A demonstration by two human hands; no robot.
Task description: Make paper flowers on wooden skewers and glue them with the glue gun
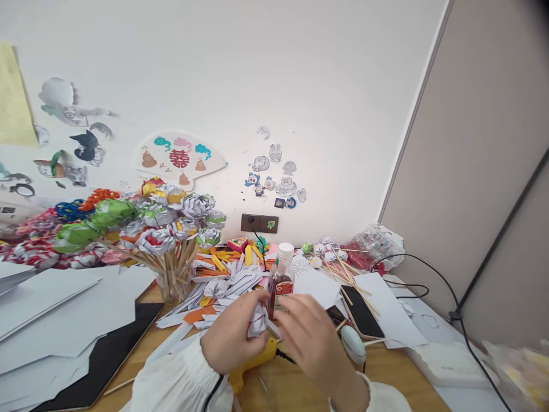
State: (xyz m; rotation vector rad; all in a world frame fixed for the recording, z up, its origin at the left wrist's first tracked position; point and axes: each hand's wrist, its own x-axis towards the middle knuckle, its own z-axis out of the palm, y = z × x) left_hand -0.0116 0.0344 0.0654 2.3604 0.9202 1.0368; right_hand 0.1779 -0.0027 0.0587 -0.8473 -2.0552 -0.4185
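Observation:
My left hand is closed round a small folded paper flower, white with printed marks, held just above the wooden desk. My right hand is beside it, blurred by motion, its fingers curled toward the flower; whether it grips anything I cannot make out. Under my hands lies a yellow glue gun with a black cord. Just behind the flower stands a small bottle with a white cap and reddish label.
A jar of paper flowers on wooden sticks stands at left, with loose paper strips around it. White sheets and a black tablet lie left. A black phone, a white mouse, skewers and cables lie right.

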